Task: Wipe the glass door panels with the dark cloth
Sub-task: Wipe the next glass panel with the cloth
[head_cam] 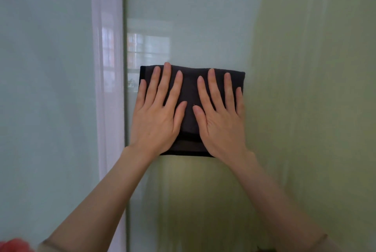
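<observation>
1. My left hand (156,117) lies flat on the cloth (191,93), fingers (166,80) straight and fanned apart, pointing up. I am pressing, not pinching.
2. My right hand (220,121) lies flat beside it in the same way, fingers spread and pointing up. The two thumbs nearly meet at the middle of the cloth without touching.
3. The cloth is dark and folded into a rectangle. My palms hold it flat against the right panel (183,17). Its top edge shows above my fingertips, and its bottom edge shows between my wrists.
4. The cloth's left side sits just right of the vertical edge (124,48) where the two panels meet. My left little finger hangs over that side of the cloth.
5. The right panel looks pale grey-blue above the cloth and greenish to its right and below it. Faint vertical streaks run down under the cloth.
6. A reflection (148,52) of a window shows in the glass just above the cloth's left corner.
7. A pale curtain (105,68) strip runs top to bottom just left of the edge, and the left panel (44,68) lies beyond it.
8. Both my forearms are bare, coming up from the bottom corners. A blurred red thing (14,245) sits in the lower left corner; I cannot tell what it is.
</observation>
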